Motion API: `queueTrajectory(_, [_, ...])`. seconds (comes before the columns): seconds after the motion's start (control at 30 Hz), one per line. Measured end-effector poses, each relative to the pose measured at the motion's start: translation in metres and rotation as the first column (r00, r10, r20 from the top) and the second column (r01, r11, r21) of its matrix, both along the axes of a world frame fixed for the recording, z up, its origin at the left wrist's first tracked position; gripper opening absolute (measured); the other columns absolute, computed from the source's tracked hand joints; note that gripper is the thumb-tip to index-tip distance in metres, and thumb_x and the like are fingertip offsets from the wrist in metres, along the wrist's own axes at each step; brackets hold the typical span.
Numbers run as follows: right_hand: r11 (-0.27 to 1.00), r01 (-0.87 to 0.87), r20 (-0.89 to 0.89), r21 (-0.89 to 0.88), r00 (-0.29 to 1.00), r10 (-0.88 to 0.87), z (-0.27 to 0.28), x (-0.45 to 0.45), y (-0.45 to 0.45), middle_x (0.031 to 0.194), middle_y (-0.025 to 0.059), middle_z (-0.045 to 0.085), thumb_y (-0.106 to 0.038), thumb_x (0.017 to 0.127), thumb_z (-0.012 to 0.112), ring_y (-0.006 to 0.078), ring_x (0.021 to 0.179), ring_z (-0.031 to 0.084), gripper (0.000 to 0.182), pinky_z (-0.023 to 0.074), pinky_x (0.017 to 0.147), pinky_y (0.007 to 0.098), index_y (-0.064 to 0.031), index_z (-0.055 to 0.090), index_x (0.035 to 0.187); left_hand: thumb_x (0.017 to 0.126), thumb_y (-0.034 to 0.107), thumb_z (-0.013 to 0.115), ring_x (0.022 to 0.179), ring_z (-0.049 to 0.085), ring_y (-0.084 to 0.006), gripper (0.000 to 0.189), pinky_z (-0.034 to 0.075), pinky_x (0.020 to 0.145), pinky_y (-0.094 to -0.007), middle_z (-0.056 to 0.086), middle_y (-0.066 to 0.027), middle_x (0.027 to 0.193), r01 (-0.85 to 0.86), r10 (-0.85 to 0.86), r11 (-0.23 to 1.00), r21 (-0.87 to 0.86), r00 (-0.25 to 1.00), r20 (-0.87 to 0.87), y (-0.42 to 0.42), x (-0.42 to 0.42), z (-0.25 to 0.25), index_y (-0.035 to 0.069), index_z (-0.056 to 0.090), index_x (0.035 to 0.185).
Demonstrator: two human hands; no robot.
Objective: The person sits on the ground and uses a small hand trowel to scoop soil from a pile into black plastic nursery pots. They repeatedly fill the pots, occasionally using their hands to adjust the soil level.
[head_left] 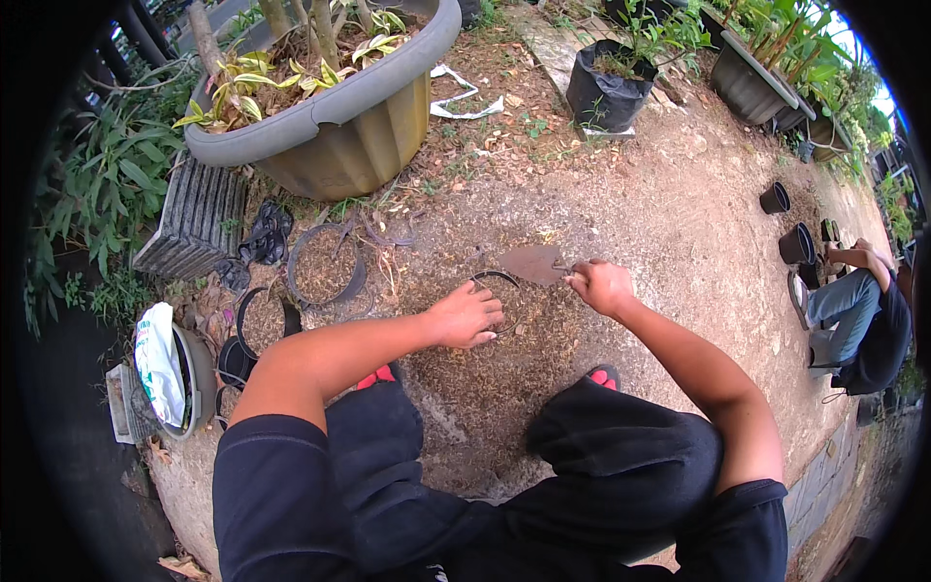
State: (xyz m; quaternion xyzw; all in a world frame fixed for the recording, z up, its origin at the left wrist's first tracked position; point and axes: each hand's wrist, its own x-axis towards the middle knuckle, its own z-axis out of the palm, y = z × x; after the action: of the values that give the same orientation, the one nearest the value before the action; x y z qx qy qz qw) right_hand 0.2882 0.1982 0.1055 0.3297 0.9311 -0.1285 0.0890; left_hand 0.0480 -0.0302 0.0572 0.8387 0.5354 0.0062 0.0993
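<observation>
My right hand [605, 286] grips a hand trowel [534, 264] by its handle. The trowel's broad, soil-stained blade points left, beside and slightly beyond a round black pot [502, 274] that is filled with loose brown soil mix. Above that pot's near left part, my left hand [467, 315] is spread palm down, with its fingers apart and nothing seen in it. It covers part of the rim, and whether the fingertips touch the soil cannot be told. Scattered brown mix [480, 393] lies on the ground between my feet.
Left of me stand soil-filled black pots [325, 298], a white plastic bag [158, 364] on a tub and stacked ridged trays [193, 218]. A large planter [349, 156] rises ahead. At the right, another person [851, 305] sits near small black pots [797, 244].
</observation>
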Motion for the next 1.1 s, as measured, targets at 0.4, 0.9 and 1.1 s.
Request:
queueTrajectory(0.4, [1.0,-0.006,-0.027,0.006,1.0,0.006,-0.005,-0.023,0.001,0.111,0.0167,0.075,-0.051,0.099,0.059,0.0374,0.103,0.073,0.045,0.057,0.091,0.0489,-0.0172,0.074,0.125,0.083,0.024,0.072,0.117,0.059,-0.0212,0.015,0.043,0.103,-0.048,0.07,0.0026,0.107,0.135,-0.117,0.989,0.065,0.968,-0.223,0.049,0.011,0.002,0.019,0.076,0.097])
queueTrajectory(0.9, [0.999,0.038,0.038,-0.03,0.999,-0.037,-0.014,0.004,0.012,0.11,0.0175,0.075,-0.052,0.098,0.059,0.0372,0.103,0.073,0.043,0.057,0.092,0.0493,-0.0164,0.074,0.117,0.091,0.039,0.076,0.103,0.058,-0.0196,0.019,0.038,0.09,-0.044,0.07,0.006,0.091,-0.118,0.102,0.987,0.111,0.985,0.138,-0.002,-0.036,0.008,0.022,0.078,0.098])
queueTrajectory(1.1, [0.996,0.085,0.164,-0.029,0.983,-0.079,-0.022,0.023,0.024,0.107,0.0179,0.076,-0.051,0.096,0.061,0.0372,0.104,0.072,0.041,0.0565,0.094,0.049,-0.0168,0.076,0.114,0.093,0.042,0.074,0.102,0.062,-0.0187,0.021,0.039,0.092,-0.0434,0.076,0.006,0.095,-0.212,0.202,0.973,0.088,0.974,0.104,-0.058,-0.056,-0.009,0.023,0.08,0.097])
